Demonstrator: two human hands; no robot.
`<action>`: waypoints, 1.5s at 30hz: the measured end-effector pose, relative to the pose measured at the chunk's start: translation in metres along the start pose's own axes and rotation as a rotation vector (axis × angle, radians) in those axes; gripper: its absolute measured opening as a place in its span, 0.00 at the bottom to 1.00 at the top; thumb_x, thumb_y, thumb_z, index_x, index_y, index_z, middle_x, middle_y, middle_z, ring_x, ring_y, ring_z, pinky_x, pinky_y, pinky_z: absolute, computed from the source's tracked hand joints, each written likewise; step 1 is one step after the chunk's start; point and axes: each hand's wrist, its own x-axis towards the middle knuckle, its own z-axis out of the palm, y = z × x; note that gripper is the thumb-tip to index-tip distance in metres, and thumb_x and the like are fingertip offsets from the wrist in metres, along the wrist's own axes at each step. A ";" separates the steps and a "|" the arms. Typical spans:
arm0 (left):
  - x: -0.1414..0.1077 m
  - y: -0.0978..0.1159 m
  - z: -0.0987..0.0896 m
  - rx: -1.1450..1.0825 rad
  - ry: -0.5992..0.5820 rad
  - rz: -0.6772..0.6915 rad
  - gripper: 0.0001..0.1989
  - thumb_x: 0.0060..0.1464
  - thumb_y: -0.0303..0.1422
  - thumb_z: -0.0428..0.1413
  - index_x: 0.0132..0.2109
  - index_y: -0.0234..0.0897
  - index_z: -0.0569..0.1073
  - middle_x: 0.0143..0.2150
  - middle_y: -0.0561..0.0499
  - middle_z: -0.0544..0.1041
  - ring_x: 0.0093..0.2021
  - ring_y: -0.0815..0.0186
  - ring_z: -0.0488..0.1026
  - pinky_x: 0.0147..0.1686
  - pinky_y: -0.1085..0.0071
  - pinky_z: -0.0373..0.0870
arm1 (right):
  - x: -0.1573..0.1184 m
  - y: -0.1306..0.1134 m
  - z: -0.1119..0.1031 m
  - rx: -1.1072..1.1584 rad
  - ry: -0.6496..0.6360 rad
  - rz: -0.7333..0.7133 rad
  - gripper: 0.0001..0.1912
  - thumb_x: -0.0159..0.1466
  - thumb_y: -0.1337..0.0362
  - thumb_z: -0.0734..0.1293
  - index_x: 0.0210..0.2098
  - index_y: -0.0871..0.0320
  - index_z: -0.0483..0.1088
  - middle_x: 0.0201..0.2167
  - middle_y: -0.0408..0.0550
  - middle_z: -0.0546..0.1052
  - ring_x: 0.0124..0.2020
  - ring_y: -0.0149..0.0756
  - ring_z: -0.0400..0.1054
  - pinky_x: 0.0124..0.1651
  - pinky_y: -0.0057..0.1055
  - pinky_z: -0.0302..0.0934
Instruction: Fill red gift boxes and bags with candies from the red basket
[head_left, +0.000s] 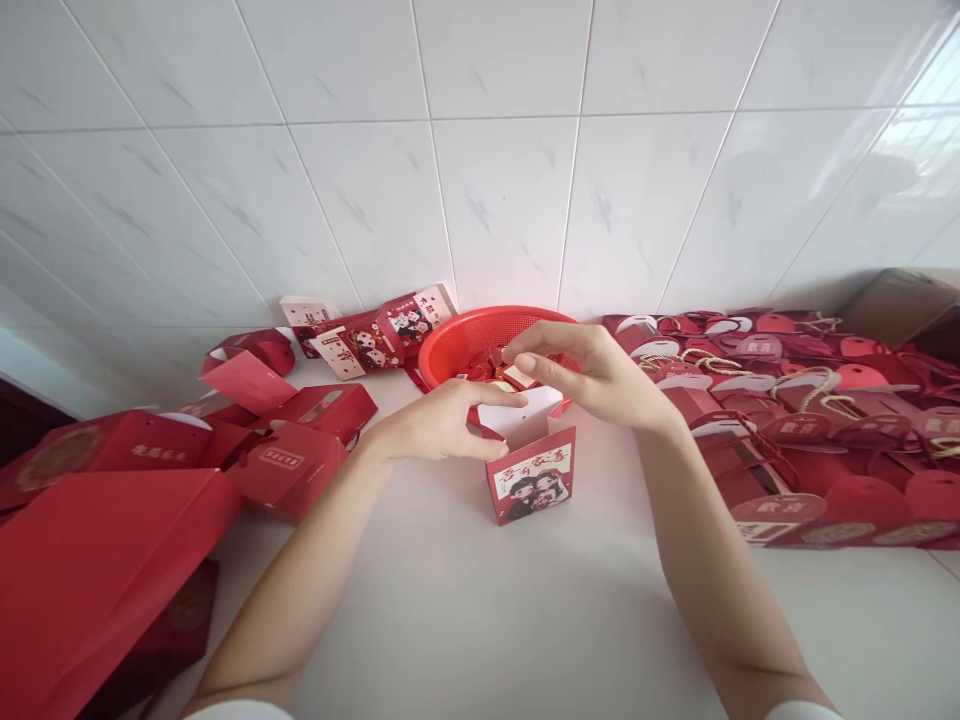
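An upright red paper gift box [531, 485], printed with a cartoon couple, stands on the white table with its top open and its white inside showing. My left hand [442, 420] grips the box's upper left edge, thumb in front and fingers behind. Over the opening, my right hand [592, 370] is curled with thumb and fingers close together. A small cream and red piece [519, 376] shows at its fingertips; I cannot make out what it is. Just behind the box sits a red plastic basket [436, 352] with small red and gold items inside, partly hidden by my hands.
Several red boxes with rope handles [795, 430] stand in rows at the right. Red cartons [292, 460] crowd the left, with a large red one [105, 570] nearest. Flat printed boxes [367, 345] lean near the tiled wall [502, 200]. A brown carton [900, 305] is back right.
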 end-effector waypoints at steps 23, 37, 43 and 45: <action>0.012 -0.001 0.019 -0.192 0.124 0.141 0.34 0.54 0.39 0.63 0.67 0.41 0.67 0.62 0.43 0.76 0.56 0.56 0.77 0.52 0.64 0.76 | -0.083 0.041 0.004 0.287 0.302 0.380 0.20 0.59 0.48 0.74 0.38 0.56 0.69 0.28 0.44 0.78 0.29 0.36 0.73 0.34 0.33 0.69; 0.022 -0.011 0.030 0.025 0.065 0.200 0.14 0.55 0.41 0.60 0.44 0.38 0.81 0.44 0.48 0.83 0.47 0.59 0.78 0.50 0.66 0.75 | -0.106 0.042 0.015 0.070 0.310 0.414 0.23 0.65 0.42 0.66 0.31 0.58 0.71 0.28 0.44 0.72 0.30 0.33 0.64 0.33 0.30 0.60; 0.026 -0.017 0.029 -0.045 0.054 0.165 0.15 0.57 0.39 0.58 0.49 0.39 0.79 0.51 0.46 0.81 0.52 0.57 0.78 0.51 0.63 0.74 | -0.108 0.048 0.022 0.002 0.346 0.394 0.24 0.66 0.42 0.65 0.28 0.57 0.69 0.25 0.43 0.68 0.28 0.33 0.60 0.32 0.30 0.57; 0.026 -0.017 0.029 -0.062 0.053 0.141 0.19 0.56 0.38 0.59 0.54 0.39 0.77 0.55 0.45 0.80 0.53 0.56 0.78 0.50 0.63 0.75 | -0.108 0.048 0.022 -0.014 0.346 0.381 0.24 0.66 0.43 0.65 0.28 0.57 0.70 0.25 0.44 0.70 0.28 0.34 0.61 0.33 0.31 0.58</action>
